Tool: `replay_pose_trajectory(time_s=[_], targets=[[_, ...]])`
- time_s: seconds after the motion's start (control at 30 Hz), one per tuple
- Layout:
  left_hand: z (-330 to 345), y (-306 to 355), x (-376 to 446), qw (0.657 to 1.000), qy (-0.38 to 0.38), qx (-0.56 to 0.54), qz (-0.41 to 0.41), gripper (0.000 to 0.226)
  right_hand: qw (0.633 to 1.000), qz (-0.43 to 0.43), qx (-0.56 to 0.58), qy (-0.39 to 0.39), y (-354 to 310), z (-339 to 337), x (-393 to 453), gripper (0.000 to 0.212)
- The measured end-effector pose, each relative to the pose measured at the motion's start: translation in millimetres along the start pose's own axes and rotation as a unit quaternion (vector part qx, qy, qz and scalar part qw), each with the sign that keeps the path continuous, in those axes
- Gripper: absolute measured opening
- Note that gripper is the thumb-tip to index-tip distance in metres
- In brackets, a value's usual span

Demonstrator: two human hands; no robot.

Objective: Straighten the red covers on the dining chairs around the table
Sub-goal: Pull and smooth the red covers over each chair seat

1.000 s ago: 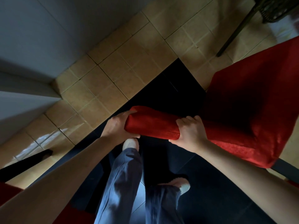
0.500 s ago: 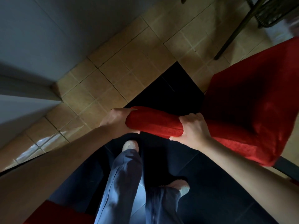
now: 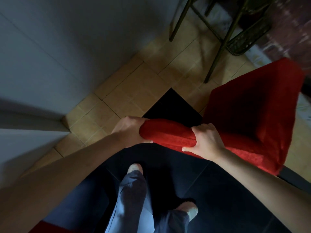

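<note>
Red cover [image 3: 168, 132]: I am gripping it where it is wrapping the top rail of the chair back, right in front of my legs.
Left fingers [image 3: 148, 141]: they are curling around the rail's end, with the thumb tip showing under the fabric and the rest hidden behind it, so I am clamping cloth and rail together.
Left hand [image 3: 129, 130]: it is sitting at the outer end of the rail, over the tan floor tiles.
Right fingers [image 3: 200, 128]: they are hooking over the top of the rail, close together, while my thumb is pressing the near face of the fabric.
Right hand [image 3: 207, 142]: it is holding the rail near its middle, well apart from the other hand.
Seat cover [image 3: 255, 118]: it is lying fairly flat on the seat, with its near skirt hanging down; in this dim light I cannot tell about small wrinkles.
Chair: it is standing partly on the dark mat [image 3: 176, 108], with a metal-framed stand [image 3: 235, 31] beyond it.
Progress, as I judge it: I am working on this one chair's back section, and the stretch between my hands is looking smooth.
Remaining: another patch of red [image 3: 50, 227] is showing at the lower left edge, probably another chair; no table is in view, so I cannot say how many covers are waiting.
</note>
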State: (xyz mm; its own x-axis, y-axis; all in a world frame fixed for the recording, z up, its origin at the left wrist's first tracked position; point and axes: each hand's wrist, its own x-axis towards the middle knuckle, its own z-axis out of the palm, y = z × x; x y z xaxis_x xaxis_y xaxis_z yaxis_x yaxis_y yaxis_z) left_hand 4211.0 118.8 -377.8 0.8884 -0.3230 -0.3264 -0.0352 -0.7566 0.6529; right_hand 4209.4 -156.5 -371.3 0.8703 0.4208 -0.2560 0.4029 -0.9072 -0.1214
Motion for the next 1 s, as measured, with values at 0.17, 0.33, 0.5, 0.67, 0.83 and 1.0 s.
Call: replay_pose_trajectory(time_s=[0.17, 0.33, 0.5, 0.67, 0.83, 1.0], targets=[[-20.1, 48.3, 8.9, 0.997, 0.010, 0.062, 0.042, 0.068, 0.999, 0.034, 0.015, 0.032, 18.0, -32.4, -23.3, 0.065], [-32.3, 96.0, 15.1, 0.995, 0.024, 0.074, 0.063, 0.073, 0.997, 0.058, 0.023, 0.043, 38.2, -63.9, -46.1, 0.065], [-37.8, 143.0, 21.7, 0.995, 0.076, 0.026, 0.050, 0.081, 0.994, 0.086, 0.027, 0.070, 67.1, -90.4, -62.0, 0.063], [-42.9, 190.4, 25.6, 0.996, 0.075, 0.005, 0.039, 0.076, 0.991, 0.098, 0.029, 0.083, 90.3, -113.9, -82.9, 0.063], [-45.9, 242.5, 24.6, 0.996, 0.070, -0.010, 0.059, 0.072, 0.987, 0.128, 0.036, 0.090, 113.8, -134.2, -112.3, 0.067], [-37.9, 297.9, 12.4, 0.988, 0.082, -0.021, 0.131, 0.073, 0.966, 0.179, 0.124, 0.138, 133.0, -141.6, -159.7, 0.084]])
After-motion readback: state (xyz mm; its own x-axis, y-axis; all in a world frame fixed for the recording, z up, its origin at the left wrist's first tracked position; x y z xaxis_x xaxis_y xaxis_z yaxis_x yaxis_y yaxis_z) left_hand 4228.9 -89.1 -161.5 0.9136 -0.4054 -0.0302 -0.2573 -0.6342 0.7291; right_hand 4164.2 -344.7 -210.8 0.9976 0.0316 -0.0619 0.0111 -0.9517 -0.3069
